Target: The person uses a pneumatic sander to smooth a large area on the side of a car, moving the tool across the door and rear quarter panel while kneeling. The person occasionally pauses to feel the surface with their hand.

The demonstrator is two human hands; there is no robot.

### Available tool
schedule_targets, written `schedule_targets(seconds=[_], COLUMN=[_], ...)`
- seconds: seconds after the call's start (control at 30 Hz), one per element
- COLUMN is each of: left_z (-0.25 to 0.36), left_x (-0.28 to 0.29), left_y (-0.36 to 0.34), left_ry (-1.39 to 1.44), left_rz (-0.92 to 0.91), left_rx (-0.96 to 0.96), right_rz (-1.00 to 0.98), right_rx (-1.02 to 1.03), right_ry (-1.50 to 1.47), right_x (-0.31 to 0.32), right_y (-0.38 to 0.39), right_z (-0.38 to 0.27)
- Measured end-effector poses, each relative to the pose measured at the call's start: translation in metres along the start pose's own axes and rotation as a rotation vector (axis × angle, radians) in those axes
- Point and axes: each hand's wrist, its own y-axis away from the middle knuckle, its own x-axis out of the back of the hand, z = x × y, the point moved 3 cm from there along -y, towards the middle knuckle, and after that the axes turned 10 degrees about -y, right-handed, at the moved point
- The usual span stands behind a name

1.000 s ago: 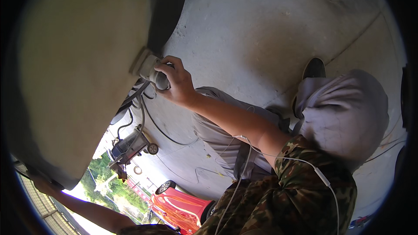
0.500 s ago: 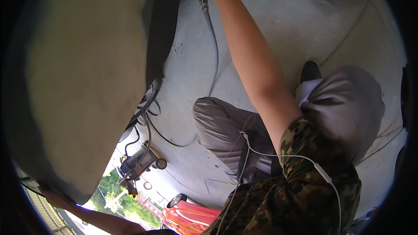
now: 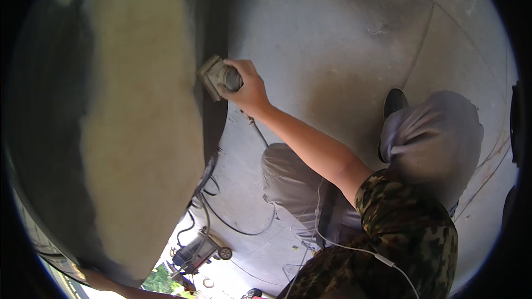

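The right hand (image 3: pixel 250 89) is closing its grip around a small grey sander (image 3: pixel 218 77), pressing the pad against the edge of the big pale panel (image 3: pixel 138 133) just left of the grip. A black hose (image 3: pixel 233 227) is trailing away below the grip. The left hand (image 3: pixel 97 279) is resting at the panel's lower edge; I cannot tell its grip.

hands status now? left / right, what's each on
Left hand: at the lower edge of the large panel; grip cannot be told.
Right hand: closed on the sanding tool, against the panel.
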Motion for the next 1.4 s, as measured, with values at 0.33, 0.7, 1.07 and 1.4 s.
schedule_targets(seconds=[0.33, 0.7, 1.07, 1.4], left_z=[0.018, 0.040, 0.074, 0.107], left_x=[0.044, 0.096, 0.125, 0.063], left_y=[0.014, 0.008, -0.001, -0.012], left_ry=[0.271, 0.332, 0.367, 0.417], left_rz=[-0.448, -0.615, -0.646, -0.605], left_rx=[0.304, 0.414, 0.412, 0.387], right_rz=[0.013, 0.050, 0.161, 0.423], right_rx=[-0.098, -0.141, -0.298, -0.188], right_ry=[-0.008, -0.044, -0.127, 0.012], right_x=[0.049, 0.081, 0.089, 0.126], right_y=[-0.201, -0.332, -0.213, -0.257], right_z=[-0.026, -0.042, -0.033, -0.015])
